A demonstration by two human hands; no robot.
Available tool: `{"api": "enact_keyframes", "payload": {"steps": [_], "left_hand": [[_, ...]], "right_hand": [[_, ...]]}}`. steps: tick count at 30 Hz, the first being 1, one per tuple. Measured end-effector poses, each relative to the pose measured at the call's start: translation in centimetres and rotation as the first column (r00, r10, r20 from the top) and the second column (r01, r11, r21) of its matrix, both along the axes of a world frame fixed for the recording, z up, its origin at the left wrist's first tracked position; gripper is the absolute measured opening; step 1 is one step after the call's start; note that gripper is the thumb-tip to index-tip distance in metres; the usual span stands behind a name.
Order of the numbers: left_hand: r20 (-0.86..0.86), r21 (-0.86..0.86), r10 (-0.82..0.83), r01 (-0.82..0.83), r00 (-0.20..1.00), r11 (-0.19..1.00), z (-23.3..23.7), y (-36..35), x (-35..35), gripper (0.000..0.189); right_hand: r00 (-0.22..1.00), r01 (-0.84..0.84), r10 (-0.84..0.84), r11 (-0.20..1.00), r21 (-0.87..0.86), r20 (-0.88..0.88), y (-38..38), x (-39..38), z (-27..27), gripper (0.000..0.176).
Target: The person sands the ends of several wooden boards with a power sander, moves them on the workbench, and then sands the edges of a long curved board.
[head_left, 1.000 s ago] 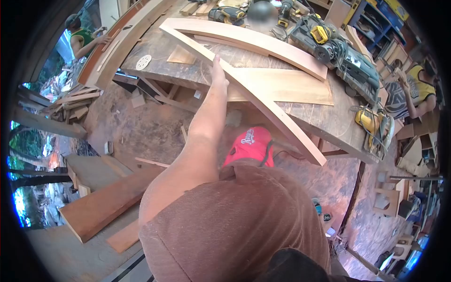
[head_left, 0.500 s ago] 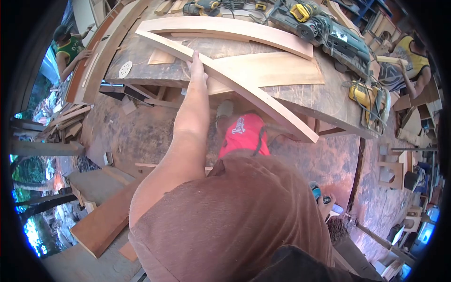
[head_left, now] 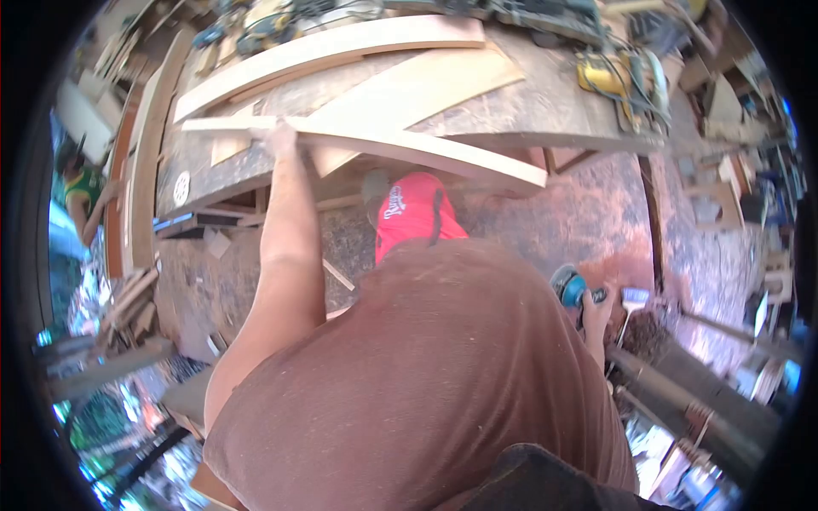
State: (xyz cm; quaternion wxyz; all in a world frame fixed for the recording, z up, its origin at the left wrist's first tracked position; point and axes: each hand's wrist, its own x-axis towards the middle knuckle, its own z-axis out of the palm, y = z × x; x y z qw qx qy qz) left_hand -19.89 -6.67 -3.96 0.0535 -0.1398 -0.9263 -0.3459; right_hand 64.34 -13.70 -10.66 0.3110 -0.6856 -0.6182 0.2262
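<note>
With twelve o'clock straight ahead, the wooden bar (head_left: 396,143) ran lengthwise from a little past nine o'clock to a little past three; its nine o'clock end showed over the workbench (head_left: 503,117), its three o'clock end beyond the bench's near edge, above the floor.

The left hand (head_left: 279,139) was on the bar, toward its nine o'clock end, so that most of the length stretched away at three o'clock; blur smeared the fingers, and how far they were closed could not be told. From the right hand (head_left: 594,312) the bar lay at ten o'clock, well apart; that hand was curled around a blue sander (head_left: 569,287), low at the person's side, with a brush (head_left: 634,298) just beside it at two o'clock.

An arched board (head_left: 332,55) lay on the bench at the bar's twelve o'clock side, one end close to the bar's own; a flat board (head_left: 409,94) slanted toward two o'clock, its near end partly hidden by the bar; a yellow circular saw (head_left: 603,77) sat between two and three o'clock of the bar; a perforated disc (head_left: 181,187) lay at eight o'clock of the left hand.
</note>
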Motion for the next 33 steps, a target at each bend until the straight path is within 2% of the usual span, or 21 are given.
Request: {"api": "enact_keyframes", "payload": {"steps": [1,2,3,4,5,7,8,9,10,11,12,13,15,16,18,20,23,24,27,29,33], "left_hand": [[-0.265,-0.137,0.022,-0.06,0.964,0.989,2.0,0.0,3.4,0.085],[-0.249,-0.013,0.01,-0.014,0.968,1.0,5.5,0.2,7.1,0.081],[-0.243,-0.025,-0.043,0.038,0.969,0.999,6.3,1.1,8.8,0.081],[-0.327,0.033,-0.377,0.409,0.867,0.912,6.8,2.1,10.1,0.08],[-0.421,0.061,-0.637,0.721,0.646,0.69,7.3,3.0,11.2,0.08],[-0.11,0.022,-0.927,0.934,0.358,0.357,9.9,4.6,18.2,0.075],[-0.037,-0.079,-0.984,0.981,0.176,0.178,11.3,4.8,21.5,0.077],[0.044,-0.167,-0.999,0.986,-0.007,-0.014,12.6,5.2,24.2,0.079],[0.054,-0.18,-0.997,0.982,-0.053,-0.062,13.5,5.7,26.1,0.079],[0.188,-0.289,-0.967,0.932,-0.169,-0.219,14.1,6.0,27.7,0.08],[0.325,-0.375,-0.91,0.849,-0.257,-0.373,14.5,6.3,28.8,0.082],[0.338,-0.381,-0.897,0.83,-0.285,-0.407,14.3,6.6,29.2,0.082],[0.451,-0.478,-0.87,0.77,-0.199,-0.423,13.5,6.8,28.9,0.082],[0.481,-0.482,-0.866,0.784,-0.136,-0.391,13.2,6.6,28.5,0.078],[0.484,-0.511,-0.866,0.764,-0.123,-0.394,13.2,6.2,27.7,0.074],[0.459,-0.528,-0.888,0.79,-0.041,-0.31,11.2,6.0,24.7,0.061],[0.511,-0.552,-0.859,0.776,0.027,-0.304,11.9,5.9,24.7,0.055],[0.491,-0.557,-0.871,0.767,-0.005,-0.319,12.1,5.9,24.5,0.054],[0.469,-0.583,-0.882,0.766,0.045,-0.27,13.2,6.6,23.3,0.055],[0.452,-0.613,-0.884,0.761,0.117,-0.213,13.7,7.1,22.2,0.054],[0.453,-0.603,-0.882,0.773,0.13,-0.195,13.4,6.8,20.7,0.052]], "right_hand": [[1.0,-0.014,0.015,0.999,0.042,-0.019,0.0,-0.3,0.4,0.053],[0.999,0.024,-0.025,1.0,-0.006,-0.045,-0.2,-0.9,1.2,0.05],[0.995,0.062,-0.066,0.997,-0.053,-0.073,-0.1,-1.4,2.0,0.047],[0.996,0.066,-0.068,0.997,-0.037,-0.057,0.0,-1.4,2.0,0.045],[0.997,0.066,-0.067,0.998,-0.021,-0.043,0.1,-1.4,1.8,0.044],[0.987,0.104,-0.117,0.987,-0.121,-0.107,0.5,-2.2,3.7,0.046],[0.988,0.09,-0.098,0.994,-0.065,-0.123,0.8,-2.1,3.5,0.045],[0.987,0.079,-0.078,0.997,-0.001,-0.138,1.4,-2.0,3.1,0.043],[0.982,0.079,-0.069,0.996,0.048,-0.175,2.0,-2.0,2.8,0.044],[0.977,0.077,-0.055,0.992,0.099,-0.208,2.5,-2.1,2.5,0.046],[0.958,0.081,-0.057,0.994,0.075,-0.281,3.3,-2.3,2.4,0.047],[0.934,0.079,-0.056,0.995,0.052,-0.354,3.9,-2.7,2.6,0.048],[0.842,0.099,-0.08,0.995,0.007,-0.534,5.1,-5.1,4.6,0.05],[0.831,0.076,-0.049,0.997,0.027,-0.554,6.2,-5.4,3.9,0.049],[0.81,0.075,-0.04,0.997,0.036,-0.585,7.5,-6.9,4.0,0.048],[0.671,-0.096,0.112,0.993,0.064,-0.733,8.9,-8.8,6.5,0.045],[0.645,-0.164,0.151,0.985,0.058,-0.749,10.2,-10.5,7.2,0.044],[0.634,-0.181,0.165,0.981,0.062,-0.755,10.5,-10.9,7.3,0.044],[0.612,-0.205,0.193,0.975,0.081,-0.767,10.7,-11.2,6.8,0.044],[0.517,-0.184,0.118,0.983,0.025,-0.848,11.0,-11.0,5.9,0.042],[0.518,-0.212,0.174,0.975,0.071,-0.837,12.3,-11.2,5.2,0.043]]}}
